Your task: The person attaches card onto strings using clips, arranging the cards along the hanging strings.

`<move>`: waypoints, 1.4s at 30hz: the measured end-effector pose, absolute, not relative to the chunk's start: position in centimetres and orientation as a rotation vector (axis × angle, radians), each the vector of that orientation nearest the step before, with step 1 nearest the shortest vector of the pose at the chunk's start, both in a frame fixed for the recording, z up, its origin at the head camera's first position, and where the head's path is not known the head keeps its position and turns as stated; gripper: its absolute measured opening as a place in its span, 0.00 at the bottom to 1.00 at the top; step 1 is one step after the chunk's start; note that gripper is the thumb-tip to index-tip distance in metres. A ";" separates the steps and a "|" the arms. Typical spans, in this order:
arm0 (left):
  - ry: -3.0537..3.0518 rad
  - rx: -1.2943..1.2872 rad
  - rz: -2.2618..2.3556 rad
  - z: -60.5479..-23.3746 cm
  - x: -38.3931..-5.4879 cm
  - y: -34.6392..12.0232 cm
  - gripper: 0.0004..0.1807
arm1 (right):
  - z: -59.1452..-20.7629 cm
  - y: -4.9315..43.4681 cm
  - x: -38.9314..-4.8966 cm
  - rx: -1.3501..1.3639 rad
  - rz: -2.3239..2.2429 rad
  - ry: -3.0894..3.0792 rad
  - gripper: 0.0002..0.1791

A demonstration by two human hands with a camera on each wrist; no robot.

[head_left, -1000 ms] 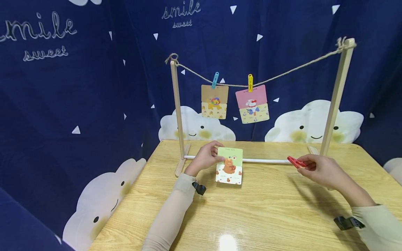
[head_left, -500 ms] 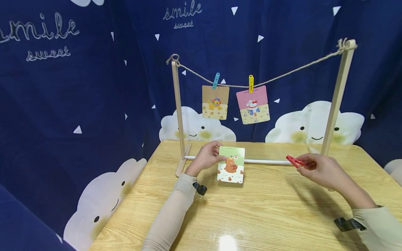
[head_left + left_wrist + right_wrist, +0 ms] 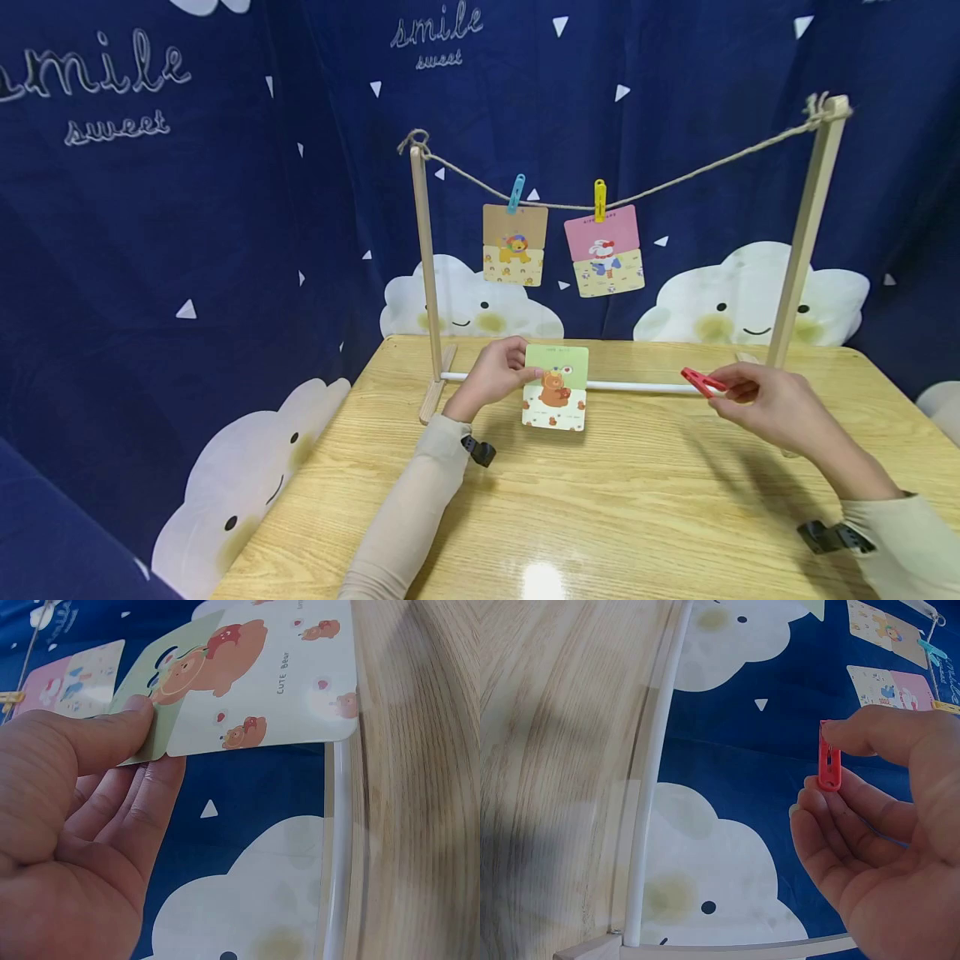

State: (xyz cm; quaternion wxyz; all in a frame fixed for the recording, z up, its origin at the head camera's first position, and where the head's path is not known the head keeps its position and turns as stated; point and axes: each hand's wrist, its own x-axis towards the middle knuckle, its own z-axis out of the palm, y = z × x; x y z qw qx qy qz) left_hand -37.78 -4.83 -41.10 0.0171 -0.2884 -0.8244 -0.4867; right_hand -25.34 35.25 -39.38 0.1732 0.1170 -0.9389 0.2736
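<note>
My left hand (image 3: 497,377) pinches the left edge of a green and white bear card (image 3: 555,400), thumb in front and fingers behind. In the left wrist view the words "CUTE Bear" show on the card (image 3: 247,682). The card is held upright in front of the white rod. On the right, my right hand (image 3: 765,404) pinches a red clothespin (image 3: 702,382) between thumb and fingers. The right wrist view shows that clothespin (image 3: 829,761) at the thumb tip. Card and clothespin are well apart.
A twine line (image 3: 697,171) spans two wooden posts. A blue clothespin (image 3: 516,193) holds a lion card (image 3: 513,242) on it, and a yellow clothespin (image 3: 599,200) holds a pink rabbit card (image 3: 604,250). A white rod (image 3: 637,386) joins the posts low over the wooden table (image 3: 600,517).
The bear card has moved slightly up and to the right in my left hand. The red clothespin has shifted a little left and up. Both hands keep their pinch.
</note>
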 end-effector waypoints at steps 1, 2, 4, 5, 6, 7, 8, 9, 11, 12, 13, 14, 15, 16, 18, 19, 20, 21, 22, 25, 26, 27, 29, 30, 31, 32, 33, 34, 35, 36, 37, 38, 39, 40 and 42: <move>-2.557 -0.896 -1.512 -41.1 -37.8 -4.8 0.11 | -39.3 35.2 -25.3 0.327 0.781 -2.657 0.19; -2.552 -0.897 -1.512 -41.0 -37.7 -4.8 0.11 | -39.2 35.2 -25.2 0.326 0.787 -2.652 0.19; -2.548 -0.889 -1.513 -40.9 -37.6 -4.7 0.10 | -39.1 35.2 -25.1 0.319 0.791 -2.642 0.19; -2.548 -0.882 -1.509 -40.9 -37.6 -4.7 0.10 | -39.1 35.2 -25.1 0.315 0.792 -2.635 0.19; -2.549 -0.877 -1.507 -40.8 -37.6 -4.6 0.10 | -39.0 35.3 -25.0 0.310 0.790 -2.630 0.19; -2.549 -0.871 -1.501 -40.8 -37.5 -4.6 0.10 | -39.0 35.3 -25.0 0.309 0.790 -2.625 0.18; -2.548 -0.870 -1.496 -40.8 -37.5 -4.6 0.11 | -39.0 35.3 -25.0 0.309 0.789 -2.618 0.18; -2.544 -0.869 -1.490 -40.8 -37.4 -4.5 0.12 | -38.9 35.4 -25.0 0.307 0.791 -2.611 0.18; -2.535 -0.868 -1.477 -40.8 -37.4 -4.5 0.14 | -38.9 35.4 -24.9 0.309 0.800 -2.604 0.18; -2.530 -0.872 -1.474 -40.8 -37.4 -4.5 0.16 | -38.8 35.4 -24.9 0.309 0.805 -2.602 0.18; -2.523 -0.876 -1.470 -40.8 -37.3 -4.4 0.17 | -38.8 35.4 -24.9 0.308 0.817 -2.601 0.18; -2.516 -0.881 -1.469 -40.8 -37.3 -4.4 0.18 | -38.7 35.4 -24.9 0.308 0.824 -2.601 0.18; -2.512 -0.884 -1.465 -40.8 -37.3 -4.4 0.19 | -38.7 35.4 -24.9 0.306 0.832 -2.601 0.18; -2.509 -0.884 -1.464 -40.9 -37.3 -4.4 0.21 | -38.7 35.4 -24.9 0.304 0.836 -2.602 0.18; -2.502 -0.888 -1.464 -41.0 -37.3 -4.3 0.22 | -38.6 35.4 -24.9 0.300 0.846 -2.596 0.17; -2.497 -0.889 -1.463 -41.0 -37.3 -4.3 0.22 | -38.6 35.4 -24.9 0.301 0.851 -2.591 0.17; -2.492 -0.889 -1.465 -41.1 -37.3 -4.2 0.22 | -38.6 35.4 -24.8 0.303 0.850 -2.583 0.17; -2.487 -0.890 -1.466 -41.1 -37.3 -4.2 0.22 | -38.5 35.4 -24.8 0.305 0.854 -2.574 0.17; -2.480 -0.893 -1.473 -41.1 -37.4 -4.1 0.22 | -38.5 35.4 -24.7 0.306 0.857 -2.564 0.17; -2.467 -0.897 -1.483 -41.0 -37.3 -3.9 0.21 | -38.3 35.3 -24.5 0.316 0.867 -2.534 0.16; -2.464 -0.898 -1.485 -41.0 -37.3 -3.9 0.21 | -38.3 35.3 -24.4 0.318 0.869 -2.523 0.16; -2.463 -0.899 -1.483 -41.0 -37.3 -3.8 0.21 | -38.2 35.3 -24.4 0.319 0.873 -2.513 0.16; -2.461 -0.900 -1.482 -41.0 -37.2 -3.7 0.21 | -38.2 35.4 -24.3 0.323 0.877 -2.492 0.16; -2.459 -0.900 -1.485 -41.0 -37.2 -3.6 0.20 | -38.2 35.4 -24.3 0.325 0.877 -2.480 0.16; -2.455 -0.904 -1.488 -41.0 -37.2 -3.6 0.20 | -38.1 35.4 -24.3 0.326 0.879 -2.468 0.16; -2.454 -0.908 -1.484 -41.0 -37.2 -3.5 0.20 | -38.1 35.5 -24.3 0.322 0.878 -2.460 0.17; -2.451 -0.912 -1.483 -41.1 -37.2 -3.5 0.21 | -38.0 35.5 -24.2 0.317 0.875 -2.451 0.17; -2.447 -0.916 -1.485 -41.1 -37.2 -3.4 0.20 | -38.0 35.5 -24.2 0.309 0.873 -2.445 0.17; -2.442 -0.920 -1.489 -41.1 -37.1 -3.3 0.21 | -37.9 35.5 -24.1 0.299 0.872 -2.442 0.18; -2.436 -0.922 -1.492 -41.1 -37.1 -3.3 0.21 | -37.8 35.5 -24.0 0.286 0.873 -2.442 0.18; -2.431 -0.924 -1.492 -41.0 -37.1 -3.2 0.21 | -37.7 35.5 -24.0 0.270 0.875 -2.442 0.18; -2.428 -0.922 -1.492 -41.0 -37.0 -3.1 0.21 | -37.6 35.5 -23.9 0.256 0.880 -2.437 0.19; -2.423 -0.917 -1.495 -41.0 -36.9 -3.1 0.21 | -37.5 35.5 -23.8 0.244 0.886 -2.432 0.19; -2.417 -0.913 -1.498 -40.9 -36.9 -3.0 0.20 | -37.4 35.5 -23.8 0.236 0.896 -2.423 0.19; -2.400 -0.911 -1.506 -40.9 -36.7 -2.8 0.19 | -37.2 35.6 -23.8 0.225 0.919 -2.400 0.19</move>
